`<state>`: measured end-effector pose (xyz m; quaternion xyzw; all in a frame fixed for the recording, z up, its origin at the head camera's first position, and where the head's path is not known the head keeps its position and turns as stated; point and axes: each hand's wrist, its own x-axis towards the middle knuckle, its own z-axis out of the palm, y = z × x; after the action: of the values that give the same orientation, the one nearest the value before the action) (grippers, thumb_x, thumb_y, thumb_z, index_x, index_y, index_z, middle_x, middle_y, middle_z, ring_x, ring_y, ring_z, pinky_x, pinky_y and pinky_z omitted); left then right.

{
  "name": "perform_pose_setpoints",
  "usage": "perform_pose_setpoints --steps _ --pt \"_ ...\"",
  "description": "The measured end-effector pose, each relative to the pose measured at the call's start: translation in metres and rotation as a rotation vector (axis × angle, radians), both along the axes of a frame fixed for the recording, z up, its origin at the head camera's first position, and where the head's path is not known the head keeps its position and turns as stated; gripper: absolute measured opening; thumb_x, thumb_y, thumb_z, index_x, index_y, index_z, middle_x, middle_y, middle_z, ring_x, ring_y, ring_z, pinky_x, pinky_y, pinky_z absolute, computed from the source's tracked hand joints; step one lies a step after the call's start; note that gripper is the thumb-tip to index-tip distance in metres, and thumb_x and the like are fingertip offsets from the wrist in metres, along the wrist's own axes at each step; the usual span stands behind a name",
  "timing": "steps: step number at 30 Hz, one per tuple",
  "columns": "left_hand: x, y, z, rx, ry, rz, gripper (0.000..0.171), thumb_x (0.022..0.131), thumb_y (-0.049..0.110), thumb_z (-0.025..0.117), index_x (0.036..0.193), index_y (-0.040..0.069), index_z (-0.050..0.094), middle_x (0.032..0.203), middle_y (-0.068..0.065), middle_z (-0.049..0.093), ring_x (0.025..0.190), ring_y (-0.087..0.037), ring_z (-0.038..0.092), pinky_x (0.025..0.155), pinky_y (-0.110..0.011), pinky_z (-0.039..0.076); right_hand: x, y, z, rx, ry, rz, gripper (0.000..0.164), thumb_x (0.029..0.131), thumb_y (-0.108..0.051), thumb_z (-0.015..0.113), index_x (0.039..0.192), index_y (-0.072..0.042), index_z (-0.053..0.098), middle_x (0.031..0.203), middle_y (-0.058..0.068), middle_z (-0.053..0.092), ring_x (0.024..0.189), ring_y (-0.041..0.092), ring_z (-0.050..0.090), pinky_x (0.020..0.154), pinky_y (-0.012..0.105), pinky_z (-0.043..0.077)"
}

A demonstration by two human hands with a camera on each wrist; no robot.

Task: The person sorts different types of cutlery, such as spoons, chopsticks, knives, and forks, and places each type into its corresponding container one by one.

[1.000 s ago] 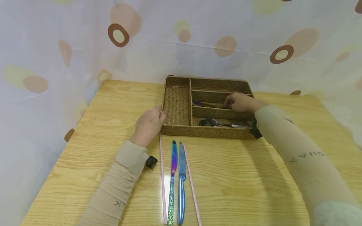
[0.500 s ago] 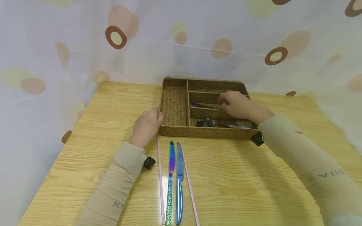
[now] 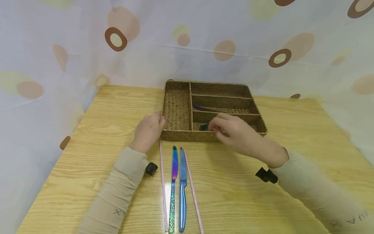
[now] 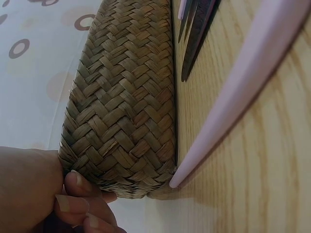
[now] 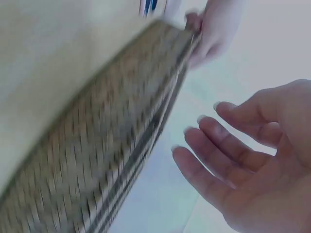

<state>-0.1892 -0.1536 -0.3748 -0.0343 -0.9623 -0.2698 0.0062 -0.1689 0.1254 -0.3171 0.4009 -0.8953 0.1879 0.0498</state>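
1. One rainbow knife (image 3: pixel 174 169) and one blue knife (image 3: pixel 182 169) lie side by side on the table (image 3: pixel 236 201), between two pink sticks (image 3: pixel 163 195), in front of the tray (image 3: pixel 187 136)
2. Your left hand (image 3: pixel 147 132) grips the tray's left side near the front corner, fingers curled against it
3. Your right hand (image 3: pixel 238 134) hangs over the front compartment, fingers loosely bent and slightly apart, pinching nothing
4. Just beside those fingertips, partly hidden in that compartment, sits a dark utensil (image 3: pixel 203 127), probably a spoon; a purple knife (image 3: pixel 201 108) lies in the middle compartment
5. You seem to be reaching in while steadying the tray; the next move likely calls for dipping your fingertips past the front wall and pinching the utensil
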Motion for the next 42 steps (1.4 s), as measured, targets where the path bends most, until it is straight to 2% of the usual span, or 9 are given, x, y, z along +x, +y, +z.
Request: perform_pose_setpoints --steps 6,9,13,16,19,23,29,33,42 --pt "-0.001 0.0 -0.002 0.004 -0.01 0.005 0.04 0.107 0.023 0.041 0.134 -0.001 0.057 0.057 -0.001 0.042 0.045 -0.012 0.036 0.04 -0.025 0.031 0.031 -0.008 -0.019 0.002 -0.003 0.154 0.015 0.094 0.002 0.058 0.101 -0.008 0.067 0.094 0.002 0.064 0.073 0.005 0.057 0.063 0.019 0.05" --pt "-0.001 0.0 -0.002 0.008 -0.003 0.001 0.04 0.107 0.024 0.041 0.133 -0.001 0.057 0.056 0.0 0.041 0.045 -0.012 0.035 0.039 -0.025 0.031 0.044 -0.01 -0.029 0.024 -0.039 0.219 0.015 0.094 0.001 0.059 0.103 -0.008 0.067 0.095 0.001 0.067 0.08 0.007 0.063 0.07 0.02 0.054" --pt "0.0 0.0 -0.003 0.004 0.008 0.002 0.033 0.107 0.023 0.041 0.115 0.0 0.064 0.056 0.0 0.04 0.046 -0.012 0.035 0.039 -0.025 0.031 0.059 -0.015 -0.042 0.073 -0.159 0.313 0.018 0.094 0.0 0.058 0.106 -0.009 0.068 0.102 0.001 0.072 0.093 0.012 0.07 0.083 0.025 0.057" --pt "0.001 -0.001 -0.003 0.003 0.014 0.001 0.031 0.106 0.022 0.041 0.109 0.001 0.064 0.056 0.0 0.039 0.045 -0.012 0.035 0.039 -0.025 0.031 0.069 -0.019 -0.05 0.101 -0.25 0.34 0.016 0.095 -0.004 0.058 0.104 -0.011 0.069 0.1 -0.001 0.073 0.092 0.009 0.07 0.084 0.022 0.056" --pt "0.001 -0.001 -0.002 0.006 0.028 -0.002 0.034 0.106 0.022 0.041 0.116 -0.001 0.063 0.055 0.0 0.039 0.045 -0.012 0.034 0.039 -0.025 0.03 0.078 -0.024 -0.054 0.118 -0.308 0.297 0.012 0.097 -0.011 0.058 0.09 -0.017 0.066 0.08 -0.01 0.067 0.072 -0.002 0.06 0.068 0.015 0.051" --pt "0.001 -0.002 -0.001 0.007 0.037 -0.005 0.036 0.106 0.021 0.041 0.123 -0.002 0.062 0.055 0.0 0.038 0.045 -0.011 0.032 0.04 -0.025 0.029 0.089 -0.031 -0.057 0.131 -0.368 0.17 0.032 0.098 -0.026 0.06 0.068 -0.022 0.052 0.058 -0.017 0.041 0.051 -0.006 0.035 0.049 0.012 0.034" --pt "0.0 -0.002 -0.001 0.006 0.018 -0.001 0.038 0.106 0.022 0.041 0.127 -0.003 0.06 0.055 0.0 0.039 0.044 -0.011 0.033 0.039 -0.025 0.03 0.098 -0.039 -0.065 0.196 -0.376 0.075 0.048 0.097 -0.041 0.06 0.055 -0.024 0.045 0.051 -0.018 0.035 0.047 -0.003 0.031 0.046 0.016 0.032" --pt "-0.001 -0.001 -0.001 0.005 0.013 -0.001 0.037 0.106 0.022 0.041 0.127 -0.002 0.061 0.056 -0.001 0.04 0.044 -0.012 0.034 0.039 -0.025 0.031 0.1 -0.042 -0.068 0.179 -0.478 0.029 0.048 0.095 -0.033 0.063 0.052 -0.023 0.044 0.048 -0.017 0.035 0.046 -0.002 0.032 0.047 0.017 0.033" --pt "-0.001 -0.001 -0.001 0.01 0.011 0.001 0.04 0.106 0.022 0.041 0.132 -0.003 0.058 0.055 0.0 0.039 0.043 -0.011 0.033 0.039 -0.025 0.03 0.098 -0.04 -0.075 0.02 -0.721 -0.023 0.044 0.091 -0.014 0.058 0.048 -0.019 0.048 0.04 -0.014 0.041 0.032 -0.004 0.036 0.039 0.017 0.037"
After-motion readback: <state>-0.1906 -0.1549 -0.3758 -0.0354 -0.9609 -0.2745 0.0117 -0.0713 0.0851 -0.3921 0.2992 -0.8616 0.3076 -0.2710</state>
